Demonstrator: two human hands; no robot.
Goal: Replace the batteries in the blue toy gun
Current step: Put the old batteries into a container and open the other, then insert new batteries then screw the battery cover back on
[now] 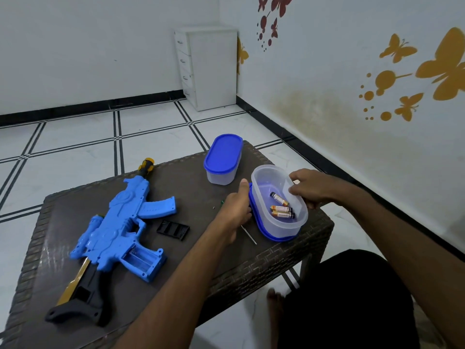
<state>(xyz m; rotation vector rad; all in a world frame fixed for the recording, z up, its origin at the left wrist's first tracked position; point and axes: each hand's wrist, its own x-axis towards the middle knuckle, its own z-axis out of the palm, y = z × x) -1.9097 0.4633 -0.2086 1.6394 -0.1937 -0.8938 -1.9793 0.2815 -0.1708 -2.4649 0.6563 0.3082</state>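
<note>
The blue toy gun (118,227) lies on the dark wicker table (75,280) at the left, its battery bay in the grip open and empty. Its black battery cover (172,229) lies beside it. An open clear container (278,200) sits on its blue lid (266,235) at the table's right and holds three batteries (281,209). My right hand (310,188) grips the container's right rim. My left hand (235,210) holds the blue lid's left edge, thumb raised. A thin screwdriver (249,235) lies partly under my left hand.
A second clear container with its blue lid on (222,158) stands at the table's far edge. A white drawer unit (207,68) stands in the room's corner on the tiled floor. My dark-clothed leg (347,298) is at the table's near right corner.
</note>
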